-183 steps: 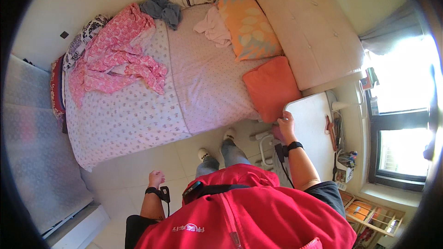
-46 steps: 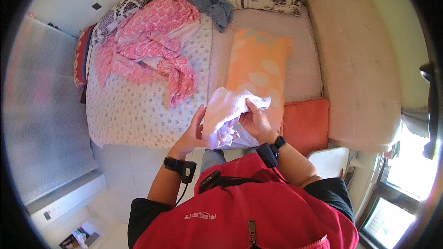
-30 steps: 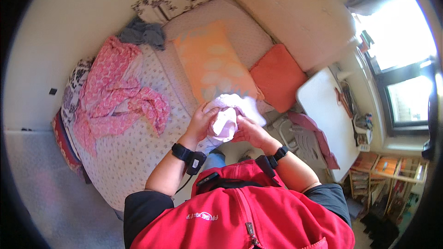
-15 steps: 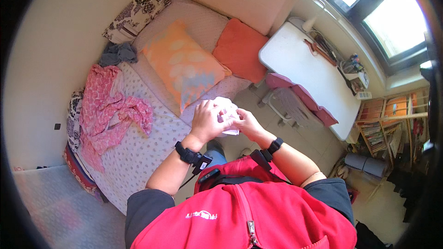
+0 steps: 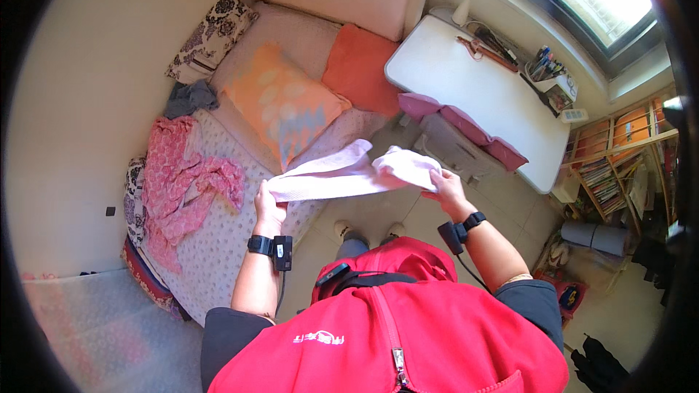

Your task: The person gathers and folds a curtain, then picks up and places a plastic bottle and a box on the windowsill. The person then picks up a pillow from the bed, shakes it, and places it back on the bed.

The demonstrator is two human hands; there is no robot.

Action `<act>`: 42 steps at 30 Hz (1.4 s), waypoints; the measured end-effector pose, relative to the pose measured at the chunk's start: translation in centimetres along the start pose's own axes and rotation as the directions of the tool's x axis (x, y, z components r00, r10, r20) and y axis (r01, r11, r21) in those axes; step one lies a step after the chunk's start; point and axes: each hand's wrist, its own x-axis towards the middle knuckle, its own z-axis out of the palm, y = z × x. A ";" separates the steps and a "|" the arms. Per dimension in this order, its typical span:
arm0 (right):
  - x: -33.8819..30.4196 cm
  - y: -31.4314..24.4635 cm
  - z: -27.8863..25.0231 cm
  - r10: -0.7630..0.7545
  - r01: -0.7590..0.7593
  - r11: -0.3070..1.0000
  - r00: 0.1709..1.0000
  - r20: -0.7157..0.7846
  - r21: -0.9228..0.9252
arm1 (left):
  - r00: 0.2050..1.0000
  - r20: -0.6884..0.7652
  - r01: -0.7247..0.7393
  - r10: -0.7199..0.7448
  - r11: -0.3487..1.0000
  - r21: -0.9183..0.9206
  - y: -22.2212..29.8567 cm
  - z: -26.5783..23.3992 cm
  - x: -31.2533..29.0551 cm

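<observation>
Stretched between my hands is a pale pink knit garment, long and narrow like a pair of tights. My left hand is closed on its left end, where two strips fan out; the upper strip rises to a loose tip. At the other side my right hand pinches a bunched, folded part. The garment hangs in the air above the floor and the near corner of the bed.
On the left, the bed carries a crumpled pink cloth, an orange pillow and a patterned pillow. A white desk and a chair with pink cushions stand right. Bookshelves line the far right.
My hands were together around the bunched garment and have moved apart, drawing it out sideways. The view has shifted a little.
</observation>
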 end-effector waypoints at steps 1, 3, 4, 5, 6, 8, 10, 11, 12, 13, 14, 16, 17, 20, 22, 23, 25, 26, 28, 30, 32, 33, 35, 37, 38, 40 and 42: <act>0.4 0.5 -0.6 0.065 -0.075 0.993 0.993 -0.101 -0.089 | 0.999 -0.022 0.039 -0.039 0.999 -0.010 -0.7 -1.0 -0.1; 1.0 -0.2 -1.2 0.061 -0.142 0.952 0.956 -0.286 -0.271 | 0.996 -0.052 0.074 -0.076 0.996 -0.047 -1.3 -2.7 0.4; 1.3 -1.7 -1.5 0.003 -0.050 0.982 0.968 -0.252 -0.181 | 0.994 -0.072 0.089 -0.087 0.996 0.017 -0.9 -3.2 1.0; 1.7 -3.8 -1.2 -0.038 0.026 0.999 0.960 -0.276 -0.045 | 0.994 -0.067 0.087 -0.083 0.994 0.065 0.4 -3.6 2.0; 2.0 -6.6 -1.0 -0.102 0.097 0.995 0.966 -0.239 -0.032 | 0.991 -0.064 0.119 -0.114 0.990 0.082 2.8 -4.0 3.1; 2.4 -12.3 -0.2 -0.329 0.347 0.936 0.923 -0.198 0.065 | 0.993 -0.053 -0.098 0.101 0.994 0.055 8.1 -4.5 5.0; 1.9 -16.9 -0.8 -0.651 0.656 0.746 0.754 -0.082 0.115 | 0.967 0.013 -0.253 0.254 0.966 -0.051 13.4 -5.2 5.7; 1.4 -17.6 -1.4 -0.709 0.710 0.701 0.685 -0.170 -0.060 | 0.905 0.111 -0.416 0.411 0.909 0.024 14.4 -6.1 5.2; 0.7 -17.6 -2.8 -0.835 0.816 0.550 0.536 -0.120 -0.181 | 0.794 0.216 -0.591 0.568 0.805 0.056 15.1 -7.6 4.3; -0.1 -15.4 -4.2 -0.742 0.723 0.666 0.668 -0.064 -0.183 | 0.719 0.220 -0.694 0.659 0.693 0.192 13.3 -9.4 3.2; -0.8 -12.5 -5.9 -0.680 0.682 0.713 0.729 0.077 -0.166 | 0.710 0.200 -0.696 0.675 0.629 0.347 11.0 -11.6 2.1; -2.9 -4.5 -10.7 -0.064 0.045 0.568 0.998 0.011 -0.822 | 0.980 -0.005 -0.146 0.201 0.726 0.672 5.2 -18.3 -1.1; -4.3 -1.5 -14.1 0.135 -0.290 0.619 0.955 -0.264 -0.730 | 0.952 -0.289 0.099 0.100 0.792 0.602 2.4 -21.8 -2.5; -4.9 1.9 -20.6 0.104 -0.407 0.685 0.875 -0.472 -0.604 | 0.846 -0.532 0.279 -0.033 0.877 0.390 -0.7 -29.5 -4.1; -2.7 -1.3 -20.5 0.043 -0.117 0.939 0.973 -0.225 -0.324 | 0.936 -0.336 0.034 0.103 0.925 0.378 0.5 -28.7 -1.6; -1.7 -4.0 -19.2 -0.028 -0.011 0.935 0.994 -0.106 -0.355 | 0.951 -0.293 0.030 0.096 0.916 0.400 2.7 -27.1 -0.3; 0.4 -10.2 -14.9 -0.208 0.183 0.952 0.975 -0.082 -0.244 | 0.969 -0.114 -0.165 0.218 0.920 0.355 7.9 -22.0 1.9; 0.9 -12.6 -12.6 -0.343 0.341 0.937 0.939 -0.017 -0.075 | 0.952 -0.041 -0.283 0.304 0.922 0.263 10.6 -19.8 2.1; 0.7 -15.9 -10.0 -0.621 0.617 0.783 0.784 0.028 0.076 | 0.797 0.060 -0.590 0.601 0.754 0.288 14.7 -16.5 1.8; -1.2 -14.7 -10.3 -0.705 0.698 0.709 0.706 0.067 0.101 | 0.665 0.163 -0.722 0.729 0.572 0.389 14.3 -16.6 -0.1; -2.9 -8.0 -12.5 -0.571 0.576 0.780 0.815 0.100 -0.244 | 0.691 0.196 -0.627 0.696 0.441 0.642 9.2 -19.7 -2.5; -4.9 -3.7 -14.9 -0.306 0.226 0.808 0.950 -0.060 -0.544 | 0.904 -0.142 -0.122 0.404 0.560 0.820 6.1 -22.2 -3.7; -7.0 3.8 -19.5 0.193 -0.426 0.708 0.884 -0.425 -0.563 | 0.955 -0.193 0.025 0.223 0.589 0.808 -1.4 -27.7 -7.2; -6.7 7.0 -23.1 0.186 -0.418 0.771 0.870 -0.457 -0.481 | 0.922 -0.388 0.239 0.019 0.758 0.607 -3.8 -32.1 -8.3; -6.4 7.4 -24.0 0.129 -0.438 0.686 0.859 -0.495 -0.581 | 0.892 -0.450 0.347 -0.036 0.692 0.633 -4.2 -33.3 -8.3; -3.9 5.4 -23.2 0.149 -0.263 0.872 0.946 -0.287 -0.414 | 0.869 -0.494 0.393 -0.019 0.633 0.667 -3.2 -33.3 -7.0; -1.3 2.1 -19.8 0.132 -0.180 0.926 0.978 -0.162 -0.331 | 0.962 -0.273 0.168 0.006 0.776 0.608 -1.0 -30.9 -5.1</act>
